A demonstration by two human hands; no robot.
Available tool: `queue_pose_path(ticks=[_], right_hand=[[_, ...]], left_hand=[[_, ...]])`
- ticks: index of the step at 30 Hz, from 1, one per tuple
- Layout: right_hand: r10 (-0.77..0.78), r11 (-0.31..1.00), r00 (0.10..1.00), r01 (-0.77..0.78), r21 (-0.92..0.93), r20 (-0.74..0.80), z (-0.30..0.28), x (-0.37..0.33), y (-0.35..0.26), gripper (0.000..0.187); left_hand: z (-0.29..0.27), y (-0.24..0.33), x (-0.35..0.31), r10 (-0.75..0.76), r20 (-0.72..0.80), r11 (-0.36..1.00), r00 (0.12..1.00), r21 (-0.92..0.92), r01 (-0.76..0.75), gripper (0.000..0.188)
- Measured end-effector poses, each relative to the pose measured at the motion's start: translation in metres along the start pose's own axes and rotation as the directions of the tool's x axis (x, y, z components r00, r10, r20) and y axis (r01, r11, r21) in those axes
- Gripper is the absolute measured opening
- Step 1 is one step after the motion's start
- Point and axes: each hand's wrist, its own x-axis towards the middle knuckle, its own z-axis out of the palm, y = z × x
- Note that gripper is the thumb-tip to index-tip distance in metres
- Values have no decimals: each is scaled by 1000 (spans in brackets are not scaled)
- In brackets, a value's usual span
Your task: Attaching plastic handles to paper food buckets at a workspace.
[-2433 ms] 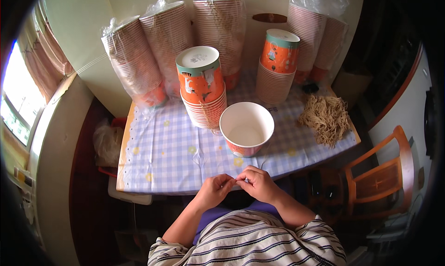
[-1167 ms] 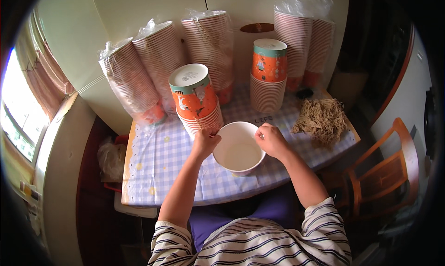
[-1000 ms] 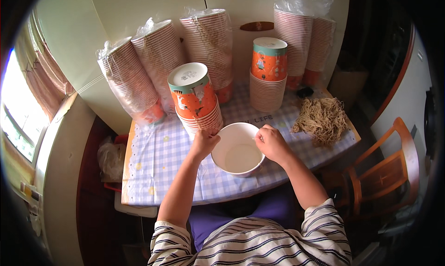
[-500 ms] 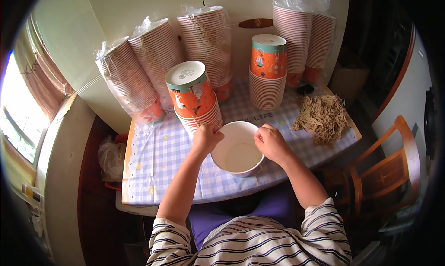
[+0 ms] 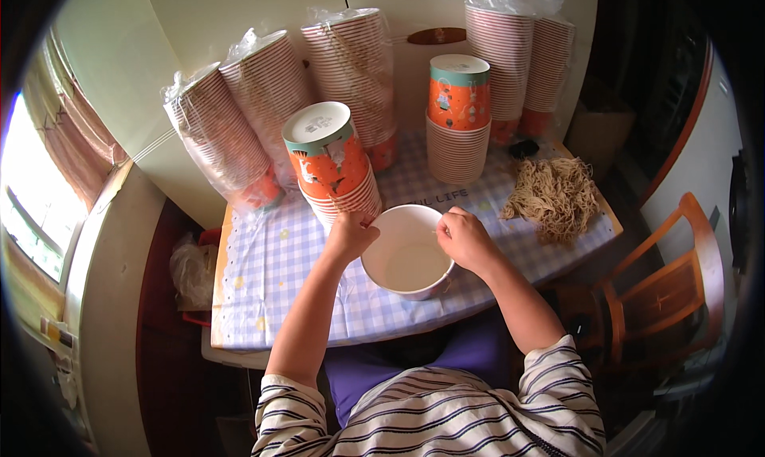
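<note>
A white paper bucket (image 5: 408, 270) stands upright in front of me near the table's front edge, its open mouth facing up and nothing seen inside. My left hand (image 5: 351, 235) is closed at the left of its rim, thumb against the edge. On the opposite side, my right hand (image 5: 464, 238) makes a pinch at the rim; whatever lies between its fingers is too small to make out. Just behind my left hand rises a stack of orange and green printed paper buckets (image 5: 331, 166), turned upside down. A tangled heap of tan cord (image 5: 551, 198) lies to the right.
Another upside-down bucket stack (image 5: 460, 142) stands farther back. Tall plastic-wrapped bucket stacks (image 5: 351, 78) line the wall, with more at the right (image 5: 500, 66). A blue checked cloth (image 5: 275, 298) covers the table. A wooden chair (image 5: 661, 286) is at the right.
Both hands stay closed at the bucket's rim, with only a slight shift of the right fingers. The whole view has moved slightly; the stacks and cord keep their places.
</note>
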Motion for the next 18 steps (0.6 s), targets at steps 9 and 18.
queue_pose_path(ticks=[9, 18], right_hand=[[4, 1000, 1000, -4, -7, -13, 3, -2, -3, 6], [2, 1000, 999, -2, -6, 34, 3, 7, 1, 5]], left_hand=[[4, 15, -2, -3, -73, 963, 997, 270, 22, 31], [-2, -16, 2, 16, 16, 987, 1000, -160, -13, 38]])
